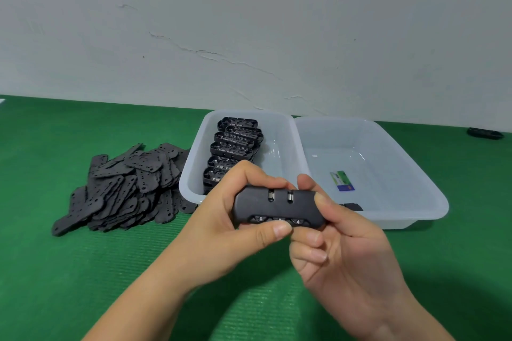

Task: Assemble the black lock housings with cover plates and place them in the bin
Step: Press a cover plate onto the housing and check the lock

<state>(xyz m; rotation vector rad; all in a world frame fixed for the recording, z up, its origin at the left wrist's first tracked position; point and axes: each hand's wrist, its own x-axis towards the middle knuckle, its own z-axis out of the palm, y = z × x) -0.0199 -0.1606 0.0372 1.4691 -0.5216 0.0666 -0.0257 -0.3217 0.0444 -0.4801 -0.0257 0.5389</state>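
A black lock housing (278, 206) with number dials along its near edge is held above the green mat, in front of the two bins. My left hand (235, 227) grips its left end, thumb under the dials. My right hand (343, 252) grips its right end, fingers curled below it. Several open black housings (235, 144) stand stacked in the left translucent bin (282, 144). A heap of flat black cover plates (124, 188) lies on the mat left of that bin. The right translucent bin (410, 174) holds one black part (353, 206) at its near edge.
A green and blue label (342, 180) lies on the floor of the right bin. A small black object (484, 133) sits on the mat at the far right. A grey wall rises behind the green mat (83, 271).
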